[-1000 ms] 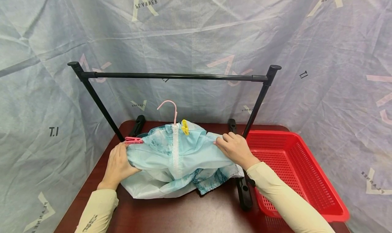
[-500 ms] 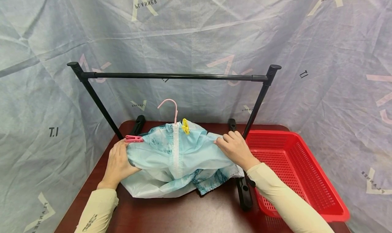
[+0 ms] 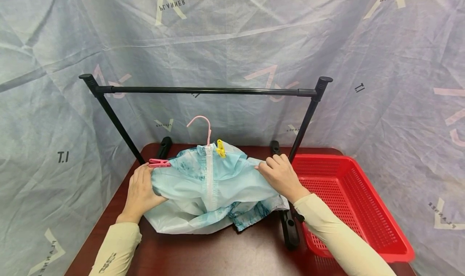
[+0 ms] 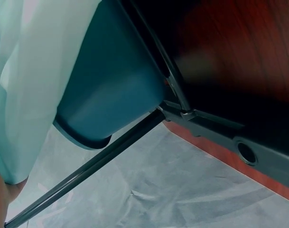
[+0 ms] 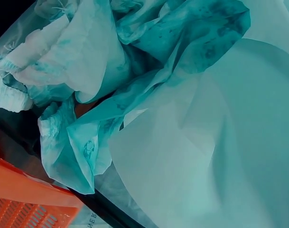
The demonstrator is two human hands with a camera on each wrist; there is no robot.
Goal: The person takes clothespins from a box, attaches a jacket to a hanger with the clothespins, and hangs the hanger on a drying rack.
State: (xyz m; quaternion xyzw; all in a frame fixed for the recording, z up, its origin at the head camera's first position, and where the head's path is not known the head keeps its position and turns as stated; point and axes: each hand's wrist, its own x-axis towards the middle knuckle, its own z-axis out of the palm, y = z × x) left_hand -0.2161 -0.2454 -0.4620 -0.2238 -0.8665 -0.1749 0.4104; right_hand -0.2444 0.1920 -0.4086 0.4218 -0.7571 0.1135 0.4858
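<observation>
A light blue zip-up jacket [image 3: 189, 187] with a white zipper is held up by both hands over the table, its lower part bunched. My left hand [image 3: 139, 191] grips one shoulder, thumb in front. At the other shoulder my right hand [image 3: 279, 175] pinches the fabric with curled fingers. From the collar rises the pink hook of a hanger [image 3: 209, 134]; the rest of it is hidden inside the jacket. A yellow clothespin [image 3: 220, 149] is on the collar, right of the zipper. Beside my left fingertips, a pink clothespin [image 3: 159, 163] lies along the shoulder. The right wrist view shows crumpled jacket fabric [image 5: 182, 118].
A black clothes rack [image 3: 203, 90] spans behind the jacket, its feet [image 3: 289, 229] on the dark red table [image 3: 218, 256]. To the right stands a red perforated basket [image 3: 338, 187]. A dark teal container [image 4: 116, 80] appears behind the jacket in the left wrist view.
The jacket's collar, the hanger hook and both clothespins have risen slightly. My left hand has lifted a little with its shoulder; the right hand has barely moved.
</observation>
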